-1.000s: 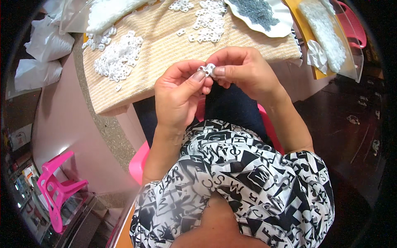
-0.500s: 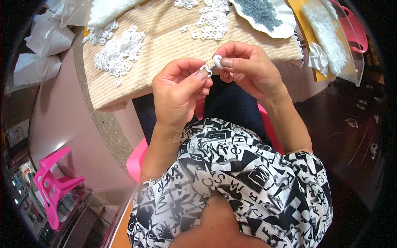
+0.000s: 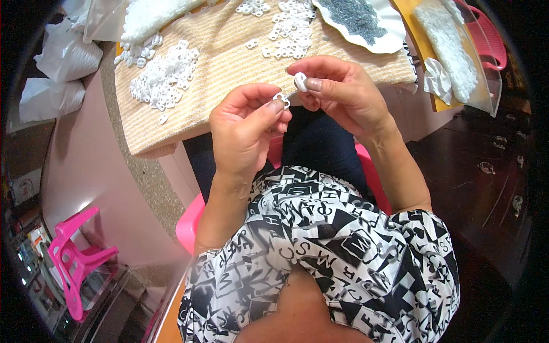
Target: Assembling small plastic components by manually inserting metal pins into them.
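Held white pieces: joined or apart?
Apart: a gap separates the oval piece in the right hand from the white piece in the left hand.

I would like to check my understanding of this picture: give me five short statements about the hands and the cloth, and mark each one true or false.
1. The left hand holds a white piece with holes. True.
2. The right hand is empty. False: it holds a rounded white piece.
3. The two held pieces are apart from each other. True.
4. The wavy-edged white dish is at the left end of the striped cloth. False: it is toward the right end.
5. The dish holds grey pieces. True.
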A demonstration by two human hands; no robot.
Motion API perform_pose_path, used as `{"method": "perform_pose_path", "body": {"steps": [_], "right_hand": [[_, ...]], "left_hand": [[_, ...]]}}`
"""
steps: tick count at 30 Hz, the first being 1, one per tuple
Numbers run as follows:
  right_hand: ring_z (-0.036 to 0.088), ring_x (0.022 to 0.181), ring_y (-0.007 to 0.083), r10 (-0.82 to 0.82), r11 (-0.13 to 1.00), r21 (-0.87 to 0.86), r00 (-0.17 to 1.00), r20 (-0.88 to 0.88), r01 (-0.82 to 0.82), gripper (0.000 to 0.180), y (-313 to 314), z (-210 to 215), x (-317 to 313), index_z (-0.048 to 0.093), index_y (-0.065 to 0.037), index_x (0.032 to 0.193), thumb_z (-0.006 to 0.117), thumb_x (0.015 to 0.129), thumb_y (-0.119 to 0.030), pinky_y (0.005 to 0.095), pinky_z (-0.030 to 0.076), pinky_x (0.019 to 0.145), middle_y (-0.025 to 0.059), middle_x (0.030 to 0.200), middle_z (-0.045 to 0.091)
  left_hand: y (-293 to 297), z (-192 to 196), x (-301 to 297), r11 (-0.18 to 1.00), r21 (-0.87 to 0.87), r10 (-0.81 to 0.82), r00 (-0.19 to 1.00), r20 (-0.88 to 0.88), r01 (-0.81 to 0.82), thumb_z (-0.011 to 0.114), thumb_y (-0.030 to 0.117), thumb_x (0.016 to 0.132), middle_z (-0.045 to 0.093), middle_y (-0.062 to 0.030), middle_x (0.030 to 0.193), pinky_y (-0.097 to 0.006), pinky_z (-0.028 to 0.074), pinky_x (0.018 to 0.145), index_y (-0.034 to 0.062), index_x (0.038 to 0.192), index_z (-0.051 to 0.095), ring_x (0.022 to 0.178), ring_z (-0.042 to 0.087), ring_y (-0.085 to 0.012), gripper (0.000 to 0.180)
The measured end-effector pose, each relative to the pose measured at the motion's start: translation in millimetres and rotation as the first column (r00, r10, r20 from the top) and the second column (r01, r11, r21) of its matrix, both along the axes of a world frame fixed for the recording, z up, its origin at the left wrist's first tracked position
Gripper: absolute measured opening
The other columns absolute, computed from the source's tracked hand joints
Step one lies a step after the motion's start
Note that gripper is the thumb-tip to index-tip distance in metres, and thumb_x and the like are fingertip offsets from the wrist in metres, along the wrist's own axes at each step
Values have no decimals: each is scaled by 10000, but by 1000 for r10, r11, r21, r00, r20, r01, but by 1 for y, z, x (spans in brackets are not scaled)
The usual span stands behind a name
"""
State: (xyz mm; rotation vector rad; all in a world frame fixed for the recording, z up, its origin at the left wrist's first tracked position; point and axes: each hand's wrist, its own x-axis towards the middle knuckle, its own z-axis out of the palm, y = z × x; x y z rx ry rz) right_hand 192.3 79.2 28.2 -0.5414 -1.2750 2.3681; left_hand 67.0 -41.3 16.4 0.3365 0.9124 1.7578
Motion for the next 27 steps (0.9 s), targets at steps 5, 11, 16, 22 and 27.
{"method": "perform_pose_path", "body": {"steps": [5, 11, 16, 22, 27], "right_hand": [[509, 630, 72, -35, 999, 7, 999, 33, 35, 247, 0, -1, 0, 575, 30, 1004, 584, 769, -45, 190, 421, 577, 26, 779, 587], [542, 676, 83, -52, 982, 188, 994, 92, 34, 210, -3, 0, 2, 579, 43, 963, 582, 767, -34, 207, 455, 621, 47, 800, 601], [586, 748, 118, -53, 968, 250, 991, 121, 22, 187, -9, 15, 1, 571, 62, 946, 570, 777, -18, 236, 482, 692, 73, 825, 611], [591, 751, 113, -89, 927, 373, 987, 135, 32, 165, -12, 14, 1, 573, 68, 931, 549, 785, -7, 233, 486, 694, 79, 820, 617], [594, 740, 108, -96, 898, 440, 983, 154, 19, 161, -15, 18, 1, 579, 64, 926, 536, 783, 4, 223, 486, 674, 79, 821, 625]], "left_hand": [[0, 1, 0, 1000, -5, 0, 1000, -13, 0, 540, -35, 760, 578, -127, 743, -251, 440, 558, -55, 924, 551, 643, 553, -174, 166], [-1, -1, 0, 1000, 4, 17, 999, -35, -17, 565, -53, 762, 599, -105, 755, -211, 487, 528, -50, 913, 558, 622, 593, -134, 151], [-1, 3, 2, 998, -44, 32, 993, -114, -37, 539, -47, 763, 587, -126, 745, -235, 456, 557, -64, 919, 557, 630, 562, -162, 158], [-1, 3, 3, 998, -48, 32, 988, -148, -39, 549, -50, 763, 598, -129, 760, -233, 470, 550, -68, 923, 558, 635, 577, -157, 161], [-2, 3, 4, 998, -52, 28, 983, -183, -38, 558, -51, 763, 604, -137, 781, -235, 477, 550, -74, 926, 559, 643, 585, -160, 165]]}}
